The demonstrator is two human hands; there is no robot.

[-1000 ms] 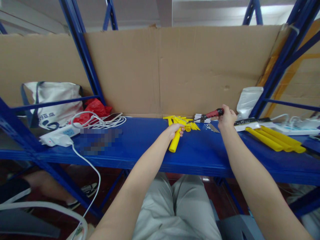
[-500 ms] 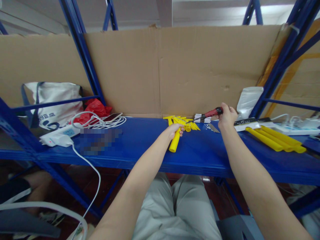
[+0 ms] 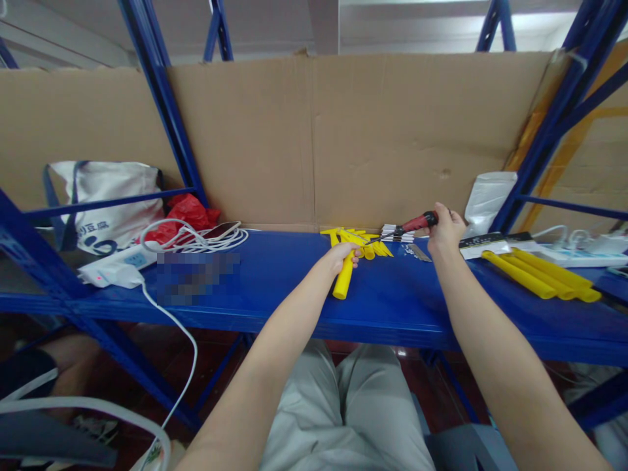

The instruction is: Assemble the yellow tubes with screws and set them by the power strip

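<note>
My left hand (image 3: 347, 256) is closed round a yellow tube-shaped handle (image 3: 342, 282), whose lower end points toward me over the blue shelf. My right hand (image 3: 446, 229) grips the back end of a red and black screwdriver (image 3: 417, 223). The screwdriver lies slanted, and its thin shaft reaches down left to the top of the piece by my left fingers. Exactly where the tip sits is too small to make out. Just behind my left hand lie several yellow plastic pieces (image 3: 380, 248). A stack of white-and-dark strips (image 3: 396, 233) stands beside them.
Several yellow tubes (image 3: 544, 275) lie at the right, near a black and white box (image 3: 483, 245) and a power strip (image 3: 583, 255). On the left are a white extension socket (image 3: 118, 265), coiled cable (image 3: 210, 239), a red bag (image 3: 189, 212) and a cloth bag (image 3: 110, 203). Cardboard (image 3: 383, 131) walls the back.
Almost nothing differs. Both hands keep their hold, with the screwdriver shaft at nearly the same place and angle.
</note>
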